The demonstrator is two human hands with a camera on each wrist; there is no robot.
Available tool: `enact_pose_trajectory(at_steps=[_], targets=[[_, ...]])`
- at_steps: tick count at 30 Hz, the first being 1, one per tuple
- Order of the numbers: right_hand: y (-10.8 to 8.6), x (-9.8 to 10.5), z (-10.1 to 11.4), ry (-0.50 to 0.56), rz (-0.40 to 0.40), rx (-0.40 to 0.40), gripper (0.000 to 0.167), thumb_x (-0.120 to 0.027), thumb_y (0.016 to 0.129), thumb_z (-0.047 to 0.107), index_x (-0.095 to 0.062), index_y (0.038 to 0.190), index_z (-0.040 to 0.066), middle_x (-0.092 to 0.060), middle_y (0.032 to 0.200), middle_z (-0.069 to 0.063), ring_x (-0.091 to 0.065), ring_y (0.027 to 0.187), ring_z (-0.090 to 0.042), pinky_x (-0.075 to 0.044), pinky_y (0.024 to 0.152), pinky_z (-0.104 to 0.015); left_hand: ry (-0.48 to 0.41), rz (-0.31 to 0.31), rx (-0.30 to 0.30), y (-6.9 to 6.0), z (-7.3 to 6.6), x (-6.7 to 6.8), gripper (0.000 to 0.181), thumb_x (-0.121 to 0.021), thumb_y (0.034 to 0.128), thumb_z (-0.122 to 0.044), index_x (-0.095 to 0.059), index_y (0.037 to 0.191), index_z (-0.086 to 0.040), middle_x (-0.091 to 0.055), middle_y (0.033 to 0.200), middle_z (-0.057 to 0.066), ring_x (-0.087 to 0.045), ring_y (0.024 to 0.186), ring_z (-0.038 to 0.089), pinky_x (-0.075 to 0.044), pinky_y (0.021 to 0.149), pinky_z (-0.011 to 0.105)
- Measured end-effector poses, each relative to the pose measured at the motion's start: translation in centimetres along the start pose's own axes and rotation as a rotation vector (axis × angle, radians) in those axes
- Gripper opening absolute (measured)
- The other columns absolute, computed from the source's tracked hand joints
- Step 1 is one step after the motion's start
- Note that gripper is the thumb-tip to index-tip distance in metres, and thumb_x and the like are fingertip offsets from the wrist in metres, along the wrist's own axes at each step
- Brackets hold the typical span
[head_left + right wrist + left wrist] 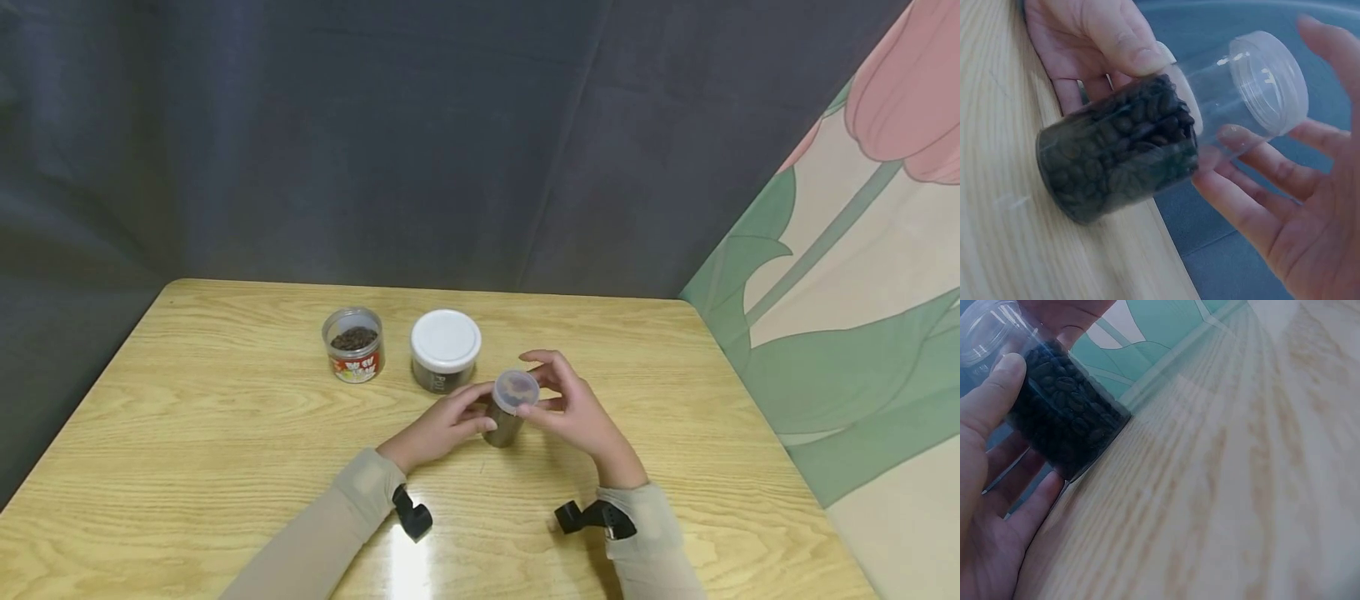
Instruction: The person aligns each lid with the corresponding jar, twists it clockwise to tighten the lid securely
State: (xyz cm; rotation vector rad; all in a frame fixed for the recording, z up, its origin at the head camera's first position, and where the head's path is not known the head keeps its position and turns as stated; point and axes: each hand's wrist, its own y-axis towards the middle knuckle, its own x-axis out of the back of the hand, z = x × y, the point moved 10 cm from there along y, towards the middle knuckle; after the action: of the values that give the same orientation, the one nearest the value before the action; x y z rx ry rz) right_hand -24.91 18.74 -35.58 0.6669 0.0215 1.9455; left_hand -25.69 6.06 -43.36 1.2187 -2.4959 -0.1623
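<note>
A clear jar of dark coffee beans (502, 427) stands upright on the table, topped by a translucent lid (516, 388). My left hand (441, 427) holds its side, the thumb across the wall and the fingers round the back, as the left wrist view shows. The beans (1116, 153) fill roughly the lower two thirds. On the other side is my right hand (573, 410), its fingers spread loosely beside the upper part of the jar. In the right wrist view, some of its fingertips seem to touch the wall, while one digit stands apart from the lid.
Behind the left hand is a white-lidded jar (446, 342) with dark contents. An open clear tub (356, 367) with a red label and brown bits inside stands farther left. A dark curtain (390, 150) hangs along the table's back edge; a flower-patterned wall (847, 333) borders the right.
</note>
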Motion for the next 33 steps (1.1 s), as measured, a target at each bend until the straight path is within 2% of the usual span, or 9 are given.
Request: enact_pose_trajectory(at_steps=[2,5,9,11,17,24,29,33], targets=[[-0.04,-0.03,0.28,-0.019,0.016,0.038,0.052,-0.066,0.096,0.000,-0.047,0.144,0.004,-0.066,0.110,-0.016,-0.065,0.106,-0.026,-0.062,0.084,-0.039,0.000,0.002,0.002,0.02,0.07,0.00,0.058,-0.064,0.1001,-0.009,-0.041,0.152,0.001,-0.046,0.151,0.019,-0.047,0.138,0.033,-0.045,0.112,0.034],[-0.12,-0.14,0.61,-0.044,0.042,0.084,0.046,-0.056,0.098,-0.003,-0.050,0.144,0.001,-0.064,0.122,-0.020,-0.062,0.113,-0.024,-0.060,0.089,-0.043,0.000,0.005,0.000,0.03,0.13,-0.01,0.057,-0.064,0.1004,-0.009,-0.041,0.152,0.001,-0.046,0.152,0.019,-0.047,0.138,0.033,-0.045,0.112,0.034],[-0.18,-0.16,0.70,-0.068,0.056,0.110,0.042,-0.051,0.097,-0.006,-0.057,0.138,-0.001,-0.060,0.137,-0.019,-0.058,0.124,-0.024,-0.055,0.096,-0.044,-0.006,0.011,0.003,0.03,0.17,0.00,0.057,-0.063,0.1009,-0.010,-0.040,0.152,0.001,-0.045,0.152,0.018,-0.046,0.139,0.033,-0.045,0.112,0.034],[-0.18,-0.12,0.66,-0.062,0.057,0.106,0.041,-0.051,0.096,-0.006,-0.058,0.136,0.000,-0.061,0.135,-0.017,-0.057,0.124,-0.026,-0.055,0.097,-0.045,-0.011,0.013,0.006,0.00,0.11,0.01,0.057,-0.063,0.1013,-0.011,-0.040,0.153,0.000,-0.045,0.152,0.018,-0.046,0.139,0.033,-0.044,0.113,0.034],[-0.28,0.14,0.71,-0.036,0.041,0.093,0.036,-0.053,0.095,-0.009,-0.052,0.129,-0.001,-0.062,0.125,-0.019,-0.062,0.114,-0.028,-0.057,0.092,-0.043,-0.019,0.015,0.014,0.01,0.20,-0.01,0.058,-0.063,0.1010,-0.010,-0.040,0.153,0.000,-0.045,0.152,0.018,-0.045,0.139,0.033,-0.044,0.113,0.034],[-0.34,0.14,0.32,0.044,0.049,0.068,0.034,-0.057,0.094,-0.009,-0.048,0.126,-0.004,-0.060,0.121,-0.025,-0.062,0.111,-0.019,-0.063,0.079,-0.039,-0.028,0.013,0.012,0.08,0.36,-0.09,0.058,-0.064,0.1002,-0.009,-0.041,0.152,0.000,-0.045,0.153,0.018,-0.045,0.139,0.032,-0.045,0.112,0.033],[-0.25,0.15,0.07,0.048,0.030,0.044,0.040,-0.066,0.091,-0.009,-0.044,0.125,-0.004,-0.063,0.116,-0.024,-0.064,0.107,-0.020,-0.063,0.079,-0.036,-0.020,0.010,0.007,0.09,0.28,-0.09,0.058,-0.064,0.1001,-0.009,-0.041,0.153,-0.001,-0.045,0.152,0.018,-0.046,0.139,0.032,-0.045,0.112,0.033],[-0.13,-0.02,-0.26,0.015,0.000,-0.008,0.053,-0.075,0.089,-0.002,-0.046,0.133,0.002,-0.064,0.112,-0.019,-0.065,0.104,-0.026,-0.063,0.081,-0.036,-0.009,0.002,-0.001,-0.01,0.17,-0.09,0.058,-0.064,0.1006,-0.010,-0.040,0.153,0.000,-0.046,0.152,0.018,-0.047,0.138,0.033,-0.045,0.112,0.035]])
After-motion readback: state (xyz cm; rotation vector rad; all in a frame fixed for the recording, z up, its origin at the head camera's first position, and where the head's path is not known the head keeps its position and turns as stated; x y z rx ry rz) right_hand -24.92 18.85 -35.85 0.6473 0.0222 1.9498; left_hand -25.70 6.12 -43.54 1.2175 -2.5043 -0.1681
